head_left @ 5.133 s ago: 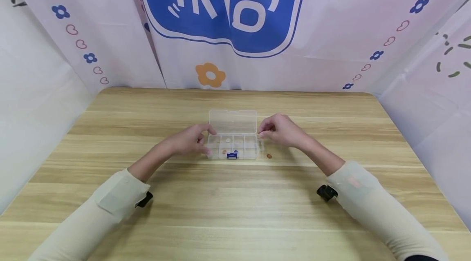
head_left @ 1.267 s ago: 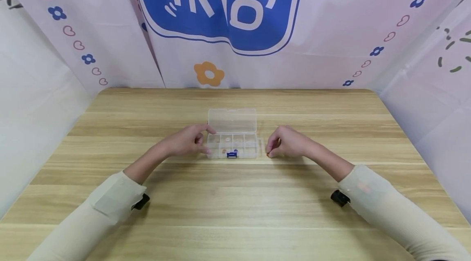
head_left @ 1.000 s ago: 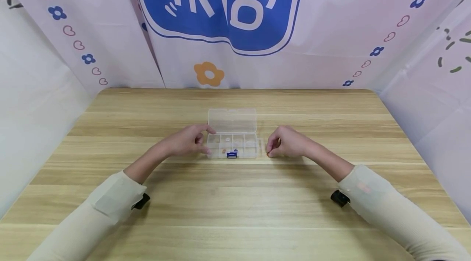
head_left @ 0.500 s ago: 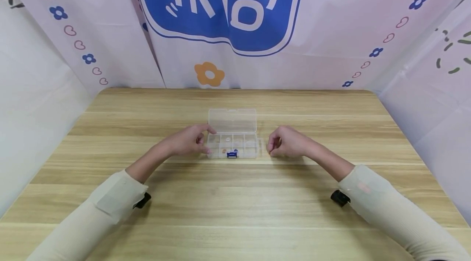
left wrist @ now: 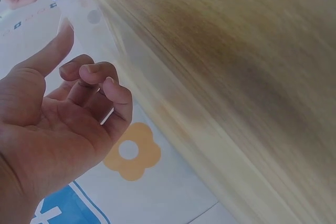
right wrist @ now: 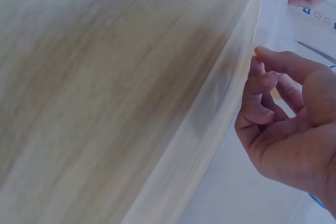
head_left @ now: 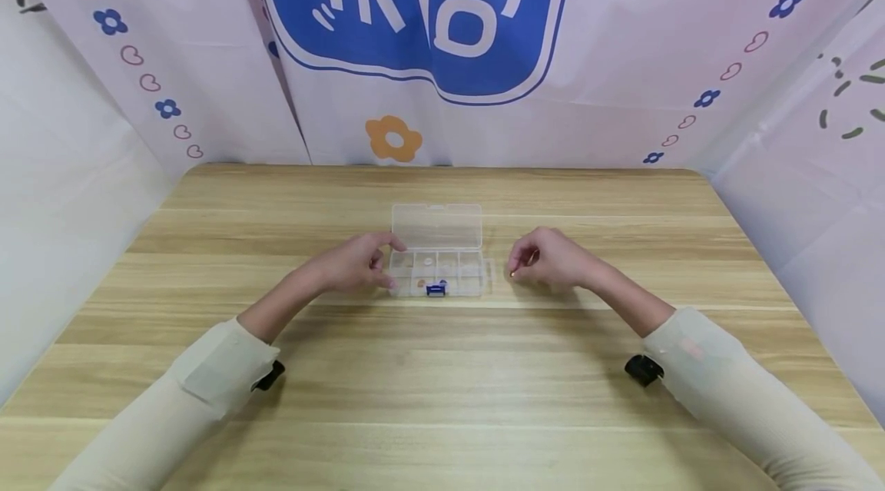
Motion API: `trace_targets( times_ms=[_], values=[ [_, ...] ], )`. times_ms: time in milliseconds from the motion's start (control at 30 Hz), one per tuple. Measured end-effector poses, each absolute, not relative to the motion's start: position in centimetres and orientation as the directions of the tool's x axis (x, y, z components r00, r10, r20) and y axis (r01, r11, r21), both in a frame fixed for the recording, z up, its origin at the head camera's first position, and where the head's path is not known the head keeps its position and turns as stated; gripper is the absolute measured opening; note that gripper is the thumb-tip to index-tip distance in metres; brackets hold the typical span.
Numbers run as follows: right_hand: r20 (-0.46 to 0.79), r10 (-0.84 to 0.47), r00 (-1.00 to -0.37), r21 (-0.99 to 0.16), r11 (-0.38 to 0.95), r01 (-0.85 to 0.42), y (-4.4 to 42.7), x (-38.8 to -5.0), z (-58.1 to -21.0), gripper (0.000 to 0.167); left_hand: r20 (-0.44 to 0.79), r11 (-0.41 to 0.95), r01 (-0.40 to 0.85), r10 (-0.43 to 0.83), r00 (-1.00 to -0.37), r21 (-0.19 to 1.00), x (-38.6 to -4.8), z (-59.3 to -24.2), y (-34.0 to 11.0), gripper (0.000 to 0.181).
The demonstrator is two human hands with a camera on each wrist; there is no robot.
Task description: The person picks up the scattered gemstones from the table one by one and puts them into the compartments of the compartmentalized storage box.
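A clear plastic compartment box [head_left: 472, 285] stands with its lid [head_left: 437, 226] raised at the back. My left hand [head_left: 346, 264] holds its left end, index finger at the rear edge and thumb at the front corner. A blue latch [head_left: 435, 290] sits at the box's front. Inside lie a round white piece [head_left: 428, 261] and a small orange piece [head_left: 421, 283]. To the right of the box, my right hand [head_left: 553, 259] pinches a tiny orange bead-like piece [head_left: 512, 273] between thumb and fingertip. In the right wrist view the fingers mostly hide this piece.
The box rests on a wood-grain table [head_left: 442, 383]. A faint clear strip [head_left: 489, 276] lies against the box's right end; its kind cannot be told. Behind the table hangs a white printed cloth [head_left: 553, 137]. Black wrist cameras sit under both cuffs.
My right hand first reached by the box's rear right corner, then came down to the orange piece on the table and pinched it. Now it has lifted slightly. The left hand stays put.
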State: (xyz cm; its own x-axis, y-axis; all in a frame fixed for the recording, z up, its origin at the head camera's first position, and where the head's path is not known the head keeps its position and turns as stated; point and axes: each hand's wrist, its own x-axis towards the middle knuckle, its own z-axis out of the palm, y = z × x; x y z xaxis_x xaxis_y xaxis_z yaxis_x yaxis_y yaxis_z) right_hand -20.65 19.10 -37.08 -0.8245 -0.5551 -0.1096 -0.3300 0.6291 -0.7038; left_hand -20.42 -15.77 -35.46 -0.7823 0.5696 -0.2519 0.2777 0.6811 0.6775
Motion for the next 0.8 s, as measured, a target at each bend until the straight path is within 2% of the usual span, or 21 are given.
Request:
trace_targets(
  times_ms=[367,800],
  values=[
    [-0.099,-0.537,-0.838,-0.717,0.623,-0.314,19.19,-20.84,-36.9,0.004,-0.249,0.676,0.279,0.573,-0.781,0.681,-20.36,-35.4,-15.63,0.056],
    [-0.068,-0.532,-0.844,-0.734,0.6,-0.319,19.21,-21.16,-36.15,0.005,-0.266,0.685,0.262,0.564,-0.782,0.68,-20.36,-35.21,-15.61,0.056]
  ],
)
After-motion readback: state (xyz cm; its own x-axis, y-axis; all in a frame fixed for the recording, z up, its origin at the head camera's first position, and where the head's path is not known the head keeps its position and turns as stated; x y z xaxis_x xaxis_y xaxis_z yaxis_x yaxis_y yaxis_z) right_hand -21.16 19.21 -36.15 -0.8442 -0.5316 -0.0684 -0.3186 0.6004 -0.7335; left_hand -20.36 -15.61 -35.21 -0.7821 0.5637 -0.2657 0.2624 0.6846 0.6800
